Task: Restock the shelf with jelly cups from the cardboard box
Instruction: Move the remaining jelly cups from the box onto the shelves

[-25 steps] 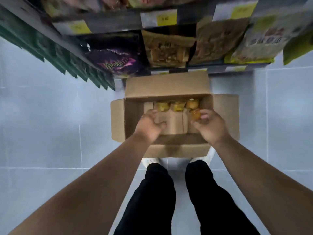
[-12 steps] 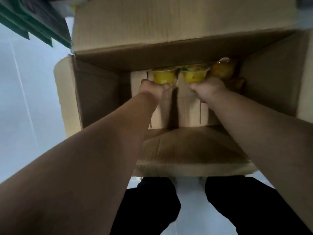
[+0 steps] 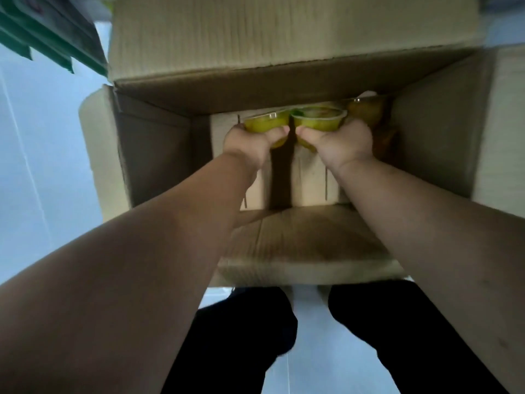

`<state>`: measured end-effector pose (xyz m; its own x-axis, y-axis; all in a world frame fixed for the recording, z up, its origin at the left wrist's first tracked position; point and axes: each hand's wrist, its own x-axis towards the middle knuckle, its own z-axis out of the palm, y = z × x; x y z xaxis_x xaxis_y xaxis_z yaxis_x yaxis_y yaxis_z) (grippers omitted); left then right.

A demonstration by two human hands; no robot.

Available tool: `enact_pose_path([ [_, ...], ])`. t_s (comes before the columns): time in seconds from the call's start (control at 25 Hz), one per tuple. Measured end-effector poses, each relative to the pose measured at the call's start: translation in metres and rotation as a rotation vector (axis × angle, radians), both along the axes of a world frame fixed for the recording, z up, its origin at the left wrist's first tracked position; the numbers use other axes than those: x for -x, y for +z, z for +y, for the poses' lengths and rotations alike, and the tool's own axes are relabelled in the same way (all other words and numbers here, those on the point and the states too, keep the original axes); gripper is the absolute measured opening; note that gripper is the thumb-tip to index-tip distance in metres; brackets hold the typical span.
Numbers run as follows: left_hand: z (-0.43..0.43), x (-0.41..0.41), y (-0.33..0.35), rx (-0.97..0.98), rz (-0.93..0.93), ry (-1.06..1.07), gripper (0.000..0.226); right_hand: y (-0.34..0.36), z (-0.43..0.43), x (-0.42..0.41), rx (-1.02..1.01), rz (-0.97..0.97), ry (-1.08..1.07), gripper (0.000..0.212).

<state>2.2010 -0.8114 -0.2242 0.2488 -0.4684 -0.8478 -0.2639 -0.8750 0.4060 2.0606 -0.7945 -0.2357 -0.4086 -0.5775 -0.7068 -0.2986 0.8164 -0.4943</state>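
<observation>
Both hands are inside the open cardboard box (image 3: 284, 41) at frame center. The left hand (image 3: 250, 143) grips one yellow jelly cup (image 3: 265, 125); the right hand (image 3: 338, 143) grips another cup (image 3: 319, 119) just beside it, rims touching. A third cup (image 3: 366, 109) sits at the box's far-right corner, upper right of center.

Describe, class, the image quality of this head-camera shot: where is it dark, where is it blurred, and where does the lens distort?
Head view: the cardboard box interior is dim and shadowed, so the jelly cups held by the left hand and right hand look murky; slight motion blur softens the box edges; wide-angle distortion balloons the near forearms; the floor is brighter and bluish.
</observation>
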Motion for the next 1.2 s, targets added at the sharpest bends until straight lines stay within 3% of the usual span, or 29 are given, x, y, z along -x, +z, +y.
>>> enact_pose_path([
  [0.16,0.018,-0.001,0.099,0.033,0.089,0.043,0.031,0.096,0.025,0.006,0.056,-0.035,-0.005,0.085],
  [0.32,0.042,-0.007,0.231,0.158,0.156,0.093,0.055,0.238,0.044,0.005,0.108,-0.002,0.010,0.055],
  [0.56,0.035,0.002,0.498,0.300,0.153,0.106,0.038,0.492,0.032,0.009,0.234,0.035,0.023,0.071],
  [0.68,0.017,0.008,0.616,0.466,0.172,0.101,0.033,0.619,0.009,0.013,0.335,-0.024,0.015,0.057],
  [0.76,0.016,0.010,0.677,0.536,0.143,0.133,0.046,0.683,0.004,0.014,0.433,-0.008,0.026,0.056],
  [0.84,0.015,0.012,0.733,0.627,0.119,0.134,0.063,0.738,-0.003,0.021,0.517,0.002,0.075,0.059],
  [1.0,0.023,0.011,0.807,0.767,0.081,0.120,0.069,0.815,-0.003,0.030,0.608,-0.001,0.147,0.063],
  [1.2,0.017,0.001,0.903,0.952,0.008,0.100,0.052,0.904,-0.018,0.028,0.752,-0.036,0.216,0.064],
])
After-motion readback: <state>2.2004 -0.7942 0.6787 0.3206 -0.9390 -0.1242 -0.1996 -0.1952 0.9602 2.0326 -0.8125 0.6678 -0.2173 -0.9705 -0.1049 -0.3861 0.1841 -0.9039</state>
